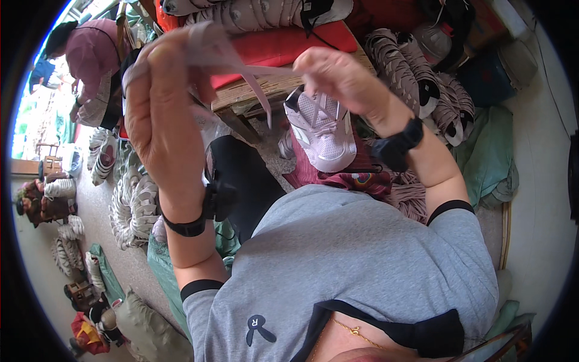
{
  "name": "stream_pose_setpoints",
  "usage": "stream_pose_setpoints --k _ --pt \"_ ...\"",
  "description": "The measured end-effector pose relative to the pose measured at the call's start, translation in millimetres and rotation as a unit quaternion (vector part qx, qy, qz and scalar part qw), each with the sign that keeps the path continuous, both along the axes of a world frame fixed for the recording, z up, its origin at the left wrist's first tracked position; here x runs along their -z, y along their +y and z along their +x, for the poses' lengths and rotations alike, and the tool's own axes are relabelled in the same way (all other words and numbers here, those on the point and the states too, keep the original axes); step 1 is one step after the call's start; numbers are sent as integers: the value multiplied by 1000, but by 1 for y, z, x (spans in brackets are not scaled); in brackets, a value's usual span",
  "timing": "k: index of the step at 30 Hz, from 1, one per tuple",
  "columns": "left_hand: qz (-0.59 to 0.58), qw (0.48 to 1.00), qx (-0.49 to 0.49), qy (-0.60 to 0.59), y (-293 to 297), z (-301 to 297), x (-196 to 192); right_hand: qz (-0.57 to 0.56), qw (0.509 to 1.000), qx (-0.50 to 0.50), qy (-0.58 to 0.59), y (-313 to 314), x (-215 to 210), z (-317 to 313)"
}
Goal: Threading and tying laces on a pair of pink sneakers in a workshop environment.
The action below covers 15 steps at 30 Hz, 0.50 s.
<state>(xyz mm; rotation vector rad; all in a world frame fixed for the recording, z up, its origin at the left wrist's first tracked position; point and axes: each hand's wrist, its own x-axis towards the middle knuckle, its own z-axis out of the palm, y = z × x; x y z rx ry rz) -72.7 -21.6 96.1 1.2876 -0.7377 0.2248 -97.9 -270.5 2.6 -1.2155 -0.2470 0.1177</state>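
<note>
A pale lilac shoelace point(260, 101) stretches between my raised hands, with one end hanging down. The flat lace blurs where it passes over my left hand point(166, 96), whose fingers are closed on it. My right hand point(341, 81) pinches the lace between thumb and finger. Below my right hand, a lilac and white sneaker point(325, 139) rests toe toward me on dark red cloth point(371, 181) over my lap. Its front is laced, and a lace runs up from it toward my right hand. Part of its upper end is hidden by my fingers.
A wooden bench point(241, 99) with a red pad point(283, 48) stands ahead. Nested rows of shoes point(401, 69) lie to the right. More shoe bundles point(136, 208) sit on the floor to the left. Another person point(93, 60) bends at the far left.
</note>
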Motion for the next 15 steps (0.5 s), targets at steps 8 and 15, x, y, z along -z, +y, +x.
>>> stream_pose_setpoints --k 8,15 --pt "-257 836 233 424 151 112 139 219 936 274 35 -174 -14 -76" --pt "-152 858 -137 471 224 142 235 -5 724 663 190 -284 80 -186"
